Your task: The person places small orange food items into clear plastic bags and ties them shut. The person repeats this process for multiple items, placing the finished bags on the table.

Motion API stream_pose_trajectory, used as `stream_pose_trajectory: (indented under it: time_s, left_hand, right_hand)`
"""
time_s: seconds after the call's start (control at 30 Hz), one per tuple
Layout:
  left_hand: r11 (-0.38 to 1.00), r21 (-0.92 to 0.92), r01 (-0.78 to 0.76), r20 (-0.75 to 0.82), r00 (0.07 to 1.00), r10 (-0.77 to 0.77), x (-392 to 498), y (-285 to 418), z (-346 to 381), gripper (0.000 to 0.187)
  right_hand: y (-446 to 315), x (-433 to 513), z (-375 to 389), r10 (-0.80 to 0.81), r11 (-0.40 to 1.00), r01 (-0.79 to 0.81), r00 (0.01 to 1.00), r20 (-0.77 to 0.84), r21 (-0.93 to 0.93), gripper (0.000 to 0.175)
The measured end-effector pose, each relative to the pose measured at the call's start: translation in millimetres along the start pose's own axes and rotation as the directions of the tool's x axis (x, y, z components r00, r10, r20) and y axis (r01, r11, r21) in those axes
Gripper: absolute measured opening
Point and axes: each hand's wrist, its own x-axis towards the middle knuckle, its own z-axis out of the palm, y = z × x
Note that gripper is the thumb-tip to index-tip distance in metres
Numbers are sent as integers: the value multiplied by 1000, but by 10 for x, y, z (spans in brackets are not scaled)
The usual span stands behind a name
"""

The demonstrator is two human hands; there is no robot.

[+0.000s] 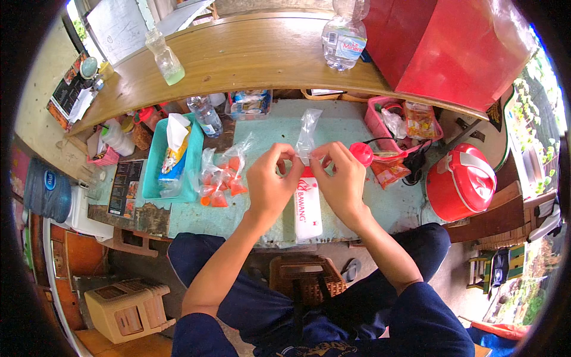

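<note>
Both hands meet at the centre over the table. My left hand (274,180) and my right hand (341,178) pinch the lower end of a small clear plastic bag (308,129) between thumbs and fingers. The bag looks flat and empty, its far end lying away from me. Below the fingers lies a white container with red print (308,209), its far end red and partly hidden. Left of my left hand sit several small knotted plastic bags of orange-red contents (223,178). A round red lid or cap (362,154) is just beyond my right hand.
A turquoise basket (149,178) with a tissue pack stands left. At right are a pink basket (372,120) with packets and a red rice-cooker-like container (459,183). A wooden shelf (250,49) spans the far side, bearing bottles and a red box (446,49).
</note>
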Motion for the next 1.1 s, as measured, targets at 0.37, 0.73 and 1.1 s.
stream_pose_trajectory:
  time_s: [0.37,0.73,1.1]
  left_hand:
    - [996,57,-68,9,998,68,-28,30,-23,18]
    - [986,26,-167,-27,986,167,-30,20,0,17]
    - [989,52,-135,-4,991,135,-16,24,-10,17]
  right_hand:
    - [31,-19,30,17,1000,-16,999,-46,7,13]
    - [64,9,62,42,999,-39,994,-105,26,13]
    - [23,-10,74,32,998,-36,996,-87,-49,14]
